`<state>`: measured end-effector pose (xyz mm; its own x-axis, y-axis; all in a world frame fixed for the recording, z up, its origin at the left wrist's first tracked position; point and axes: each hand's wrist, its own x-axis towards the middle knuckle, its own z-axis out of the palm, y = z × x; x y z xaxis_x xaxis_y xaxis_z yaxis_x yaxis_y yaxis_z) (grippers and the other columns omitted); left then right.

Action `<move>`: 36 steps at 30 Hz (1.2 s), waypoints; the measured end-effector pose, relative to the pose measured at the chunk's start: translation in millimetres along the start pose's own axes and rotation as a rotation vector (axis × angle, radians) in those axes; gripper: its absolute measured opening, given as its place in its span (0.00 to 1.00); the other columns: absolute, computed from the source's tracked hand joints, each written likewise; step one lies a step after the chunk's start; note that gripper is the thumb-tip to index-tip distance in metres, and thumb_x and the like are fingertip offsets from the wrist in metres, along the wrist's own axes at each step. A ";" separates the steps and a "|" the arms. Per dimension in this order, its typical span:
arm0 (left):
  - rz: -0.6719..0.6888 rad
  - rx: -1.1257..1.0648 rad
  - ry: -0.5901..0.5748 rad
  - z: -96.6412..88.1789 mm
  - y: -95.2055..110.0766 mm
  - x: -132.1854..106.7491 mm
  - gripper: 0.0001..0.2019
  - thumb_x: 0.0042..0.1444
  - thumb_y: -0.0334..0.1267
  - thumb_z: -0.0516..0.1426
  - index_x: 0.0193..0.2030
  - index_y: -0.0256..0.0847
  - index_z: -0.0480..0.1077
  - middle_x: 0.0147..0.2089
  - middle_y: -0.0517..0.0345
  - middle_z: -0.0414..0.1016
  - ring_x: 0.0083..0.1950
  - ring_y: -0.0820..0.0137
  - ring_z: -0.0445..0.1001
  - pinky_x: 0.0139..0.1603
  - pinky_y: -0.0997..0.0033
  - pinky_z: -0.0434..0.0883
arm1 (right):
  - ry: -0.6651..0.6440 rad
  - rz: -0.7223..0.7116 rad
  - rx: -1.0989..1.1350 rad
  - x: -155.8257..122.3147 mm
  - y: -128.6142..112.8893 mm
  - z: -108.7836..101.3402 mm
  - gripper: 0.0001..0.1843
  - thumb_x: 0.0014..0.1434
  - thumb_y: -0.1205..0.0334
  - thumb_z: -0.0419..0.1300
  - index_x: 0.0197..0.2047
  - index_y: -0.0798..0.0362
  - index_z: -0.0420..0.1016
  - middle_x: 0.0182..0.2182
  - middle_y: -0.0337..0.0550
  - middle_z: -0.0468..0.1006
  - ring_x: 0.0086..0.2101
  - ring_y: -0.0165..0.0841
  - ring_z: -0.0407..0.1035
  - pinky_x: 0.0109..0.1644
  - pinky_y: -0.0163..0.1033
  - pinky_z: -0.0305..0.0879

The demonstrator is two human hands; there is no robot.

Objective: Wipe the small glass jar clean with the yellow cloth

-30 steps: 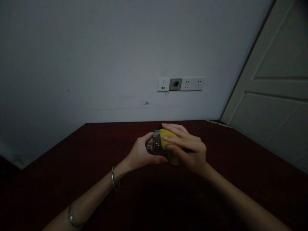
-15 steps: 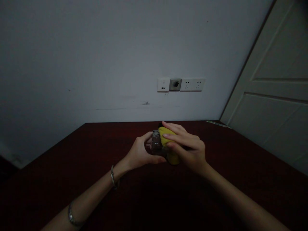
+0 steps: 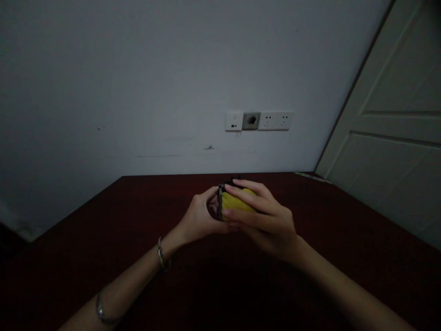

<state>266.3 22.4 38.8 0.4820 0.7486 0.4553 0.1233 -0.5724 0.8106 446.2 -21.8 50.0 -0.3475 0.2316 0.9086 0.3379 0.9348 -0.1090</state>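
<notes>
Both my hands meet above the middle of a dark red table (image 3: 103,239). My left hand (image 3: 201,218) is curled round a small clear glass (image 3: 219,209) that lies on its side, only its rim showing. My right hand (image 3: 268,220) presses a yellow cloth (image 3: 237,202) against the glass, fingers wrapped over the cloth and pointing left. The cloth covers most of the glass. Two bracelets sit on my left forearm.
A white wall stands behind the table, with a row of sockets and a switch (image 3: 259,121) above the table's far edge. A white panelled door (image 3: 396,128) is at the right. A thin light strip (image 3: 312,177) lies at the table's far right corner.
My right hand has slid the yellow cloth further left over the glass, so less glass shows now. The left hand has stayed in its grip.
</notes>
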 end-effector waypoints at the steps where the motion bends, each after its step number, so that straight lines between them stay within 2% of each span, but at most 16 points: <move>1: -0.006 0.012 0.002 -0.1 -0.6 0.4 0.31 0.34 0.43 0.69 0.47 0.37 0.68 0.37 0.55 0.76 0.36 0.65 0.74 0.34 0.68 0.73 | -0.018 -0.009 -0.015 -0.3 0.4 0.6 0.19 0.55 0.71 0.62 0.50 0.46 0.76 0.56 0.45 0.71 0.57 0.42 0.63 0.56 0.55 0.65; 3: -0.007 0.007 -0.020 -0.4 -2.0 1.1 0.32 0.34 0.45 0.69 0.48 0.37 0.68 0.38 0.54 0.76 0.37 0.65 0.74 0.35 0.67 0.73 | 0.011 0.023 0.015 0.4 2.5 2.4 0.18 0.55 0.70 0.61 0.49 0.45 0.76 0.55 0.45 0.72 0.56 0.42 0.64 0.56 0.55 0.65; 7: 0.027 -0.014 -0.070 -0.7 -4.2 1.7 0.35 0.31 0.49 0.69 0.48 0.36 0.68 0.41 0.50 0.76 0.41 0.61 0.73 0.38 0.63 0.73 | 0.120 0.222 0.121 5.9 6.3 4.9 0.16 0.57 0.70 0.60 0.47 0.44 0.77 0.51 0.45 0.76 0.51 0.40 0.71 0.54 0.53 0.67; 10: 0.034 0.024 -0.060 -0.8 -5.6 1.6 0.35 0.31 0.50 0.69 0.47 0.36 0.69 0.39 0.51 0.76 0.42 0.60 0.73 0.40 0.61 0.73 | 0.105 0.309 0.098 9.2 5.4 3.2 0.14 0.57 0.68 0.60 0.45 0.47 0.78 0.49 0.47 0.77 0.49 0.40 0.72 0.53 0.51 0.68; 12: 0.007 0.074 -0.053 -0.6 -7.6 1.1 0.36 0.31 0.48 0.69 0.48 0.36 0.68 0.39 0.52 0.76 0.41 0.61 0.74 0.38 0.63 0.73 | 0.024 0.238 0.035 10.1 4.0 -0.1 0.13 0.58 0.68 0.60 0.45 0.49 0.78 0.50 0.49 0.76 0.51 0.40 0.70 0.54 0.52 0.67; 15: -0.057 0.153 -0.035 0.9 -12.3 -0.1 0.35 0.32 0.45 0.69 0.49 0.36 0.67 0.35 0.56 0.75 0.35 0.65 0.73 0.31 0.69 0.71 | -0.196 0.061 -0.078 10.6 2.7 -6.9 0.13 0.59 0.67 0.58 0.47 0.50 0.77 0.54 0.49 0.73 0.55 0.39 0.65 0.56 0.52 0.65; 17: -0.078 0.192 -0.017 2.4 -14.7 -0.8 0.33 0.33 0.44 0.69 0.48 0.36 0.67 0.32 0.59 0.75 0.32 0.68 0.72 0.28 0.72 0.70 | -0.325 0.007 -0.132 10.8 2.8 -9.8 0.14 0.60 0.67 0.57 0.48 0.49 0.76 0.55 0.47 0.72 0.57 0.39 0.62 0.57 0.53 0.65; 18: -0.082 0.199 -0.014 3.0 -15.2 -1.0 0.32 0.33 0.43 0.69 0.48 0.36 0.67 0.32 0.59 0.75 0.32 0.68 0.72 0.28 0.73 0.69 | -0.348 0.001 -0.145 10.8 3.1 -10.0 0.14 0.61 0.66 0.57 0.49 0.48 0.75 0.55 0.47 0.72 0.57 0.39 0.62 0.57 0.53 0.65; 20: -0.082 0.190 -0.019 3.6 -14.5 -1.2 0.32 0.33 0.43 0.69 0.47 0.36 0.67 0.33 0.58 0.75 0.33 0.68 0.72 0.29 0.72 0.70 | -0.292 0.027 -0.143 10.8 3.5 -7.2 0.13 0.61 0.66 0.57 0.48 0.48 0.76 0.55 0.47 0.73 0.56 0.39 0.63 0.55 0.53 0.66; 24: -0.061 0.148 -0.041 2.0 -9.9 -0.2 0.30 0.34 0.43 0.69 0.45 0.35 0.68 0.38 0.54 0.76 0.39 0.64 0.73 0.36 0.67 0.72 | -0.063 0.134 -0.146 10.1 2.0 4.1 0.11 0.59 0.66 0.58 0.45 0.50 0.78 0.51 0.50 0.76 0.50 0.40 0.68 0.52 0.52 0.69; 27: -0.037 0.156 -0.043 0.3 -6.4 0.6 0.31 0.34 0.44 0.69 0.47 0.36 0.68 0.40 0.53 0.76 0.41 0.62 0.73 0.39 0.65 0.72 | -0.019 0.170 -0.188 10.0 0.5 7.7 0.11 0.59 0.67 0.59 0.45 0.53 0.79 0.50 0.53 0.76 0.50 0.40 0.68 0.53 0.50 0.69; 30: -0.018 0.178 -0.041 -0.5 -5.1 0.5 0.33 0.34 0.45 0.69 0.49 0.36 0.67 0.40 0.53 0.76 0.40 0.63 0.73 0.38 0.66 0.72 | 0.017 0.184 -0.214 10.1 -0.5 6.4 0.12 0.59 0.67 0.58 0.45 0.51 0.78 0.49 0.51 0.76 0.49 0.39 0.70 0.52 0.51 0.69; 32: -0.022 0.203 -0.032 -0.7 -6.9 -0.1 0.33 0.35 0.44 0.69 0.49 0.36 0.67 0.38 0.54 0.76 0.38 0.65 0.73 0.34 0.69 0.71 | -0.005 0.178 -0.219 9.4 -2.6 6.0 0.11 0.59 0.67 0.58 0.45 0.52 0.78 0.50 0.51 0.76 0.50 0.40 0.69 0.52 0.51 0.69; 36: -0.051 0.301 0.002 -1.1 -15.5 -1.5 0.28 0.38 0.43 0.67 0.47 0.36 0.67 0.32 0.60 0.74 0.30 0.71 0.70 0.27 0.74 0.68 | -0.224 0.077 -0.270 6.4 -10.2 8.9 0.13 0.59 0.70 0.56 0.47 0.52 0.76 0.55 0.50 0.72 0.57 0.42 0.62 0.57 0.55 0.64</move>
<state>262.7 30.5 26.0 0.4667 0.7794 0.4180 0.3991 -0.6073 0.6869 432.7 -27.5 53.3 -0.4852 0.3795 0.7877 0.5790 0.8146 -0.0358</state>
